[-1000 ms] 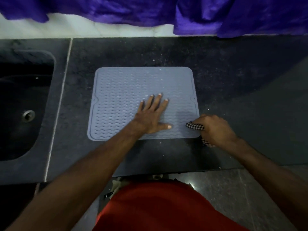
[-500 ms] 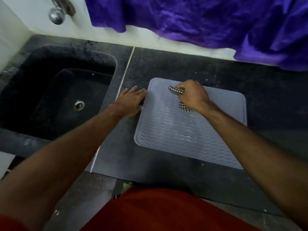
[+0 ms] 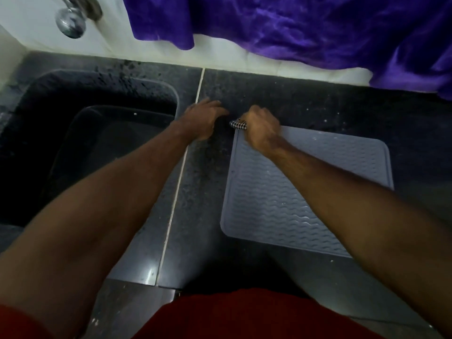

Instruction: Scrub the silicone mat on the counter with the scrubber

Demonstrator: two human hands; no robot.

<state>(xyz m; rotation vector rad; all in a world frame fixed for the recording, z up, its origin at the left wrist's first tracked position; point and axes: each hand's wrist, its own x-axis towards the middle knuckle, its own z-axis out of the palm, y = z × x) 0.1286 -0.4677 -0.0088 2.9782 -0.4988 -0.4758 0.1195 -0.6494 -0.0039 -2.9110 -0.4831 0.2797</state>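
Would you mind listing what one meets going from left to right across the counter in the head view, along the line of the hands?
Sink → pale seam in the counter → left hand → checkered scrubber → right hand → silicone mat → bare dark counter.

Mat [image 3: 293, 192] on counter [image 3: 203, 182], seemingly right of sink [image 3: 85, 143].

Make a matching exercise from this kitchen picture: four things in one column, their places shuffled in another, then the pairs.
Things:
1. scrubber
2. mat
3. sink
4. purple cloth

Places:
A. hanging over the white wall at the back
B. sunk into the counter on the left
C. held in the right hand
D. flat on the dark counter

Pairs: 1-C, 2-D, 3-B, 4-A
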